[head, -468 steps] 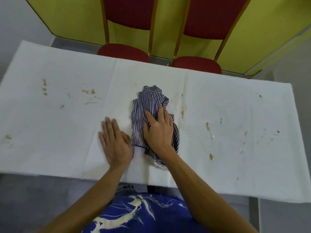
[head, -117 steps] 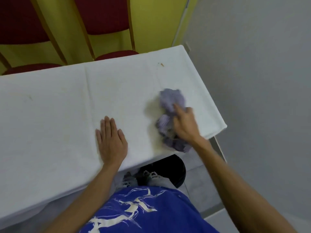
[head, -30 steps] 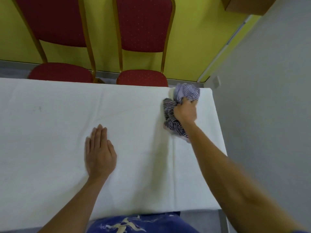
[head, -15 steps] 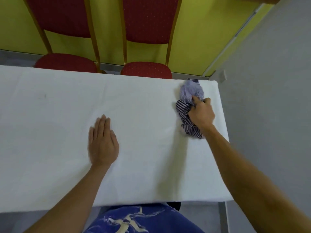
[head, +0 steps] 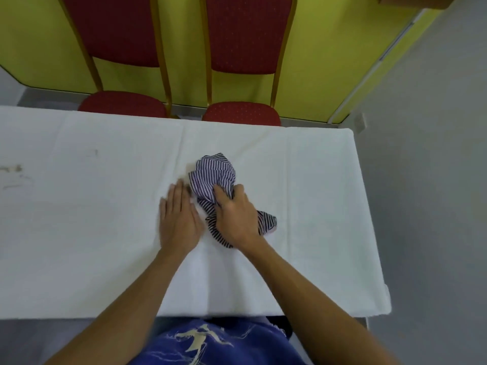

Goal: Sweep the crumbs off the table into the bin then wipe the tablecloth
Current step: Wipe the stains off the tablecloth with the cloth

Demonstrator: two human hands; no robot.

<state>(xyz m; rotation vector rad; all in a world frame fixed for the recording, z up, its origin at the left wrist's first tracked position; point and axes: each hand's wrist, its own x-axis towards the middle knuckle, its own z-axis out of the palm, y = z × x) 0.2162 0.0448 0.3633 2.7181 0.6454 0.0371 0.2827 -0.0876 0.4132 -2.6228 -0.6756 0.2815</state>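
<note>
Our right hand [head: 237, 214] is bunched tight around the striped rag [head: 213, 177], and the rag sits on the white cloth [head: 303, 206] near the middle of the worktop. Our left hand [head: 178, 219] lies flat and open on the cloth, just beside the rag, with its fingertips almost touching it.

We think we are in the wiping part of the job now. The cloth near our hands looks clean. But far off to the left there are brown marks [head: 13, 172] on it. If we stop here, those marks would be left behind.

What else could go wrong? The cloth is loose and has folds in it. If we push the rag hard, the cloth could slide and bunch up, or slip off the edge. Our flat hand helps to hold it down, so lifting it too soon could let the cloth move.

The rag is a messy ball, with one end hanging out by our wrist. It could smear dirt back onto clean spots.

We cannot see the bin.
</note>
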